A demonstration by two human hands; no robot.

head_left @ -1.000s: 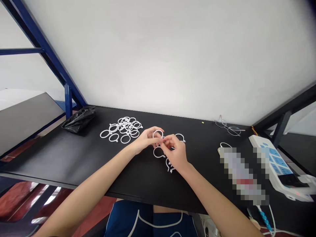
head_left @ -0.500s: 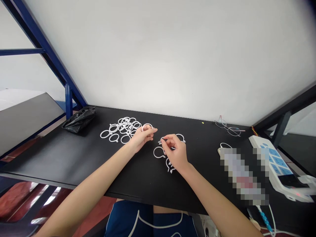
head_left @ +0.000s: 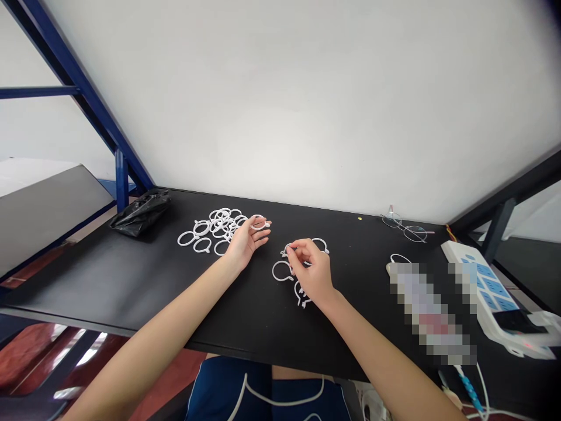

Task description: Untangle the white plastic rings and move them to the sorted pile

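My left hand (head_left: 248,240) is palm up with its fingers loosely extended. A thin white plastic ring with a small clip-like nub (head_left: 258,228) rests across those fingers, near the thumb. Just left of that hand is a pile of similar white rings (head_left: 219,222) on the black table. My right hand (head_left: 310,266) is closed in a pinch above a smaller group of white rings and partly covers them. A full ring (head_left: 283,279) shows beside its fingers. White pieces touch or lie right by its fingertips; whether they are held I cannot make out.
On the black table (head_left: 144,280), a crumpled black plastic bag (head_left: 142,213) lies far left. Eyeglasses (head_left: 414,233), a blurred-out phone-like object (head_left: 429,316) and a white power strip (head_left: 493,292) with cables are at the right. A blue metal frame (head_left: 94,111) rises at left.
My left hand has turned palm up and its fingers have opened out, with the white ring now lying lower across them. My right hand has stayed in place.
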